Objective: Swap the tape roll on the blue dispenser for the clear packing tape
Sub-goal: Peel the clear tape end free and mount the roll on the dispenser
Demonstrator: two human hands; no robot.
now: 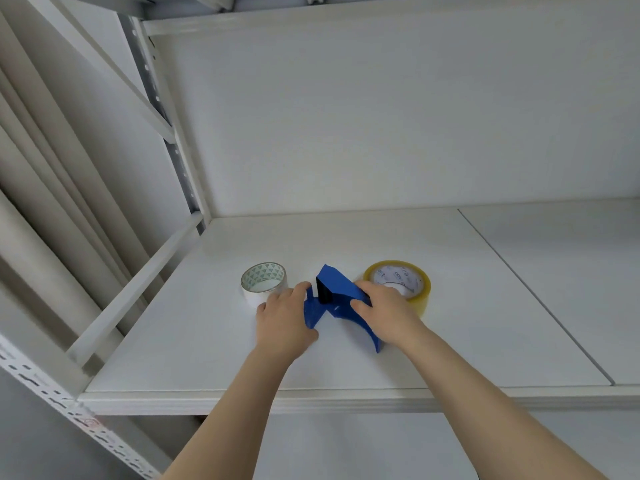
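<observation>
A blue tape dispenser (pixel 337 292) with a black inner part lies on the white shelf (pixel 450 323), and no roll is visible on it. My left hand (pixel 285 318) grips its left flap. My right hand (pixel 386 311) holds its right side. A white roll with a green triangle pattern inside its core (pixel 264 282) lies flat just left of the dispenser. A yellowish clear packing tape roll (pixel 401 282) lies flat just right of it, partly hidden behind my right hand.
The shelf's front edge (pixel 311 401) runs below my forearms. A metal upright (pixel 173 150) and diagonal braces stand at the left. The back wall (pixel 381 116) closes the shelf behind the rolls. A seam (pixel 519 282) divides the shelf boards at the right.
</observation>
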